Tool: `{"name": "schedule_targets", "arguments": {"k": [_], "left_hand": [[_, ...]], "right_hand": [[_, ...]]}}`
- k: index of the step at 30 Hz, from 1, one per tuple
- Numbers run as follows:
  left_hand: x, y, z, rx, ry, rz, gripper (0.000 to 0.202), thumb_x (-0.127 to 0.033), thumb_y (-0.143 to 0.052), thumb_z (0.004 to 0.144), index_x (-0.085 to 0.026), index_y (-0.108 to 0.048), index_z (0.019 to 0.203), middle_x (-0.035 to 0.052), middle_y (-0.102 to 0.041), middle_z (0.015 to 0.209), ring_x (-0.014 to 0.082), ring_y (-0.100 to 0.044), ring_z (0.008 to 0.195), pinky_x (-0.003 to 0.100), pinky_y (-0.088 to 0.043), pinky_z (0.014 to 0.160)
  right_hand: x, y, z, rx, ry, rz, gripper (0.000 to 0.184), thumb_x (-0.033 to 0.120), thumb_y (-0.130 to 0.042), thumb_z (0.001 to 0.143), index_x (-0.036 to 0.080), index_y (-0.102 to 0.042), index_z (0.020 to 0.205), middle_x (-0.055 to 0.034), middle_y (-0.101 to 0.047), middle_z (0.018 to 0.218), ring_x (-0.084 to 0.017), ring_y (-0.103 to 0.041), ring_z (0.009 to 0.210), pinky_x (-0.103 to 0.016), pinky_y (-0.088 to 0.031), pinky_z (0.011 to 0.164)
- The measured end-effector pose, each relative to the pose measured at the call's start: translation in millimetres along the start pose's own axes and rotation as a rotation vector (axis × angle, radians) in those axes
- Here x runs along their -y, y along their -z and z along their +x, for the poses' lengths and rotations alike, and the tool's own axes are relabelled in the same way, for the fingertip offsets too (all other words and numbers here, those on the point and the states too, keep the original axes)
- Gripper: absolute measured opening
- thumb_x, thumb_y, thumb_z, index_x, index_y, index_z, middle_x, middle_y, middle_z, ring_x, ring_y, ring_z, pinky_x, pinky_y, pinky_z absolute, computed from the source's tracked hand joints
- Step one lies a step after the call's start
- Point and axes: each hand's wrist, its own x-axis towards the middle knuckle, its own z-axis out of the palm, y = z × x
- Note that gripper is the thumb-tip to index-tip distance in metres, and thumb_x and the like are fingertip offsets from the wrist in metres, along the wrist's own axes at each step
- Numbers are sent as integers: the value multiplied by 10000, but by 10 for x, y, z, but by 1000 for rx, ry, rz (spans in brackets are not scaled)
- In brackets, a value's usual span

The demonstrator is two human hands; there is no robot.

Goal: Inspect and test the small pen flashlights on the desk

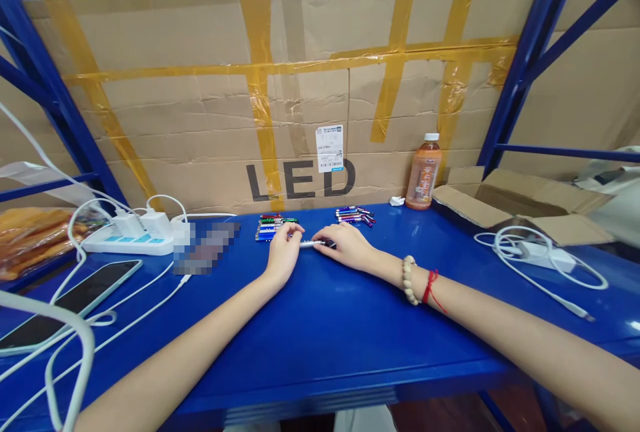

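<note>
Both my hands meet at the middle of the blue table (pixel 325 325), gripping one small silver pen-like item (pixel 313 243) between them. My left hand (pixel 283 253) pinches its left end with curled fingers. My right hand (pixel 347 246) closes over its dark right end; that wrist wears a bead bracelet and a red string. Just behind the hands lie two heaps of similar small coloured items, one at the left (pixel 273 226) and one at the right (pixel 354 215).
An orange drink bottle (pixel 424 172) stands at the back by an open cardboard box (pixel 515 205). A white power strip with chargers (pixel 133 235), a phone (pixel 70 302) and cables lie left. A white charger with cable (pixel 540 255) lies right. Taped cardboard marked LED (pixel 300 99) forms the back wall.
</note>
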Motion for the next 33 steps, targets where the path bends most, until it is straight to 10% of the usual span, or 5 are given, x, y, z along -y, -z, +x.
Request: {"name": "schedule_targets", "arguments": {"k": [13,24,33], "left_hand": [[8,-29,2,-29,28,-95,213,-346,-514,772,-152,-590,817,21,-583,762,137,-505,723,251,-375,693],[-18,-16,-10,74,-194,-54,172,-205,-543,751,-165,-680,848,52,-661,902,168,-569,856,263,-415,741],[-22,-28,-10,102,-221,12,184,-198,-586,717,-178,-687,870,33,-657,874,108,-488,623,233,-373,584]], "right_hand": [[-35,18,-1,-346,-19,65,143,234,-541,840,187,-616,952,-30,-668,929,-161,-597,844,-267,-401,738],[39,-98,44,-204,-114,565,269,318,-477,856,168,-589,1048,-52,-643,986,-150,-589,851,-259,-455,743],[-8,-107,26,-35,-290,778,523,567,-340,852,134,-555,655,-8,-543,539,-73,-446,408,-194,-370,426]]}}
